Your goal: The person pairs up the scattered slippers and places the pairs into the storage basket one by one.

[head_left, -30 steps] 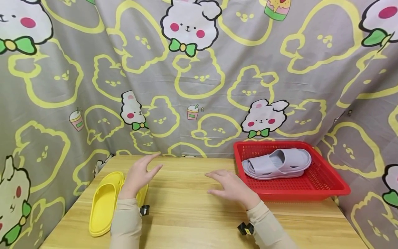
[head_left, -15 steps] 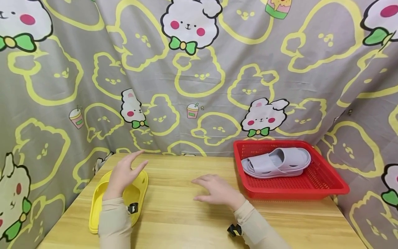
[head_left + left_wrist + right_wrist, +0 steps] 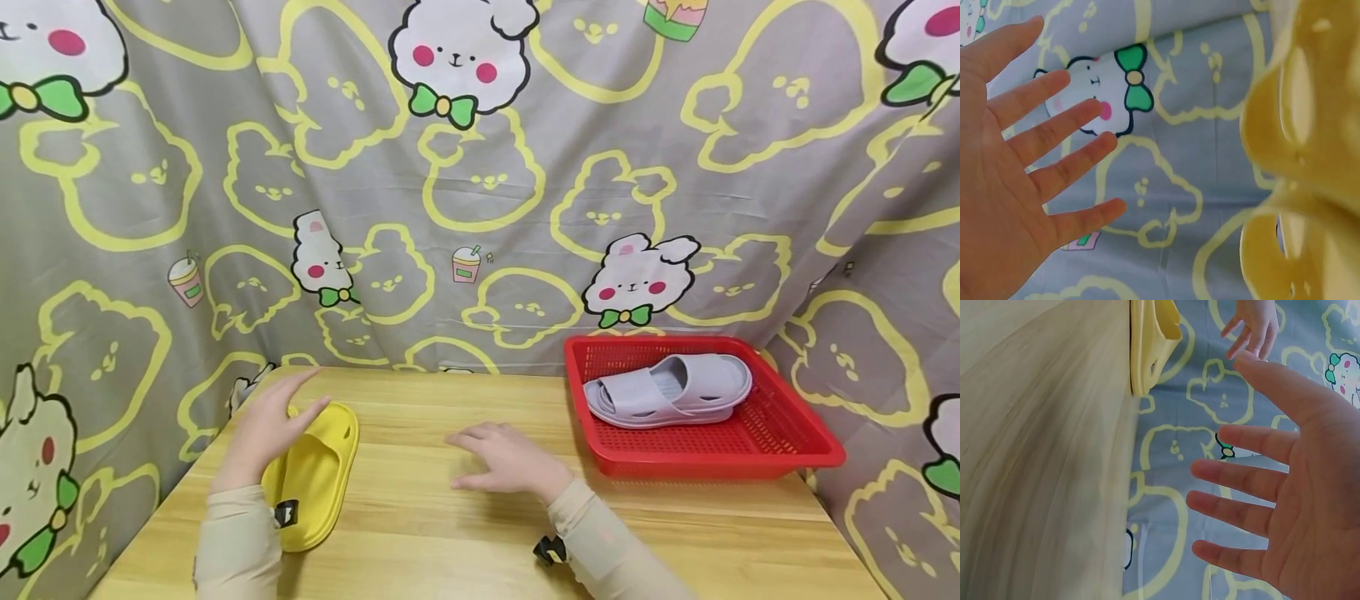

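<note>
Free passage: tabletop [image 3: 405, 458] between your left hand [image 3: 262, 429] and right hand [image 3: 510, 458]. Obstacles: yellow slippers [image 3: 318, 492] below the left, red basket [image 3: 712, 465] rightward.

Yellow slippers [image 3: 318, 475] beside the left hand [image 3: 262, 425], grey slippers [image 3: 637, 396] in a red basket [image 3: 720, 468]

The yellow pair is laid side by side on the table [image 3: 435, 508], soles down, with toes pointed toward the far edge. Broad, plain straps are pierced by vents. In the head view, one slipper is mostly hidden by the left hand and sleeve; from the left wrist, that hand is seen near the pair, fingers spread. Nothing is held by the right hand [image 3: 513, 460], which is poised between pair and basket. The grey slippers are overlapped inside the perforated basket, toward its left side, with an open toe turned left.
</note>
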Demonstrator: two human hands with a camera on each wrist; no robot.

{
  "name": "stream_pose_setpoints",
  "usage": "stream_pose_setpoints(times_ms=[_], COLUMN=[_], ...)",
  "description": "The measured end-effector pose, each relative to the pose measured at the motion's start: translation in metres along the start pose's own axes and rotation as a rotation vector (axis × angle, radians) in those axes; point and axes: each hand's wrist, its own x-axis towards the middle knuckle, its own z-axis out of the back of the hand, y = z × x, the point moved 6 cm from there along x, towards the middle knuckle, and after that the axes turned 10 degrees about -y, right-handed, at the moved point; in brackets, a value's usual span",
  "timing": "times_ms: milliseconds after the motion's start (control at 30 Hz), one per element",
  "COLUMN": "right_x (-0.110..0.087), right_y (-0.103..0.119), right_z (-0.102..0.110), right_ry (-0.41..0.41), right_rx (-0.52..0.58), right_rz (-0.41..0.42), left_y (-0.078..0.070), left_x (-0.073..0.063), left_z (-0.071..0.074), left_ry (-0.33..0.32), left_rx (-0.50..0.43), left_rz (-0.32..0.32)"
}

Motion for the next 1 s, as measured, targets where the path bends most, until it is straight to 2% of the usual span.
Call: stream_pose_setpoints(times_ms=[233,367,733,1000], right_x=[0.008,0.013,0.032,0.044], right_y=[0.007,0.012,0.027,0.036], right_z=[-0.005,-0.008,-0.018,-0.023], right_ry=[0.006,0.006,0.020,0.019], right_rx=[-0.003,0.002,-0.003,0.028], right_rz=[0.025,0.044,0.071,0.074], left_y=[0.017,0.028,0.049,0.067], left_x=[-0.006,-0.008,-0.007,-0.009], left_z=[0.009,0.011,0.019,0.019], left_ry=[0.014,0.051,0.149,0.202], left_rx=[0.062,0.100,0.172,0.179], left_rz=[0.005,0.023,0.017,0.009])
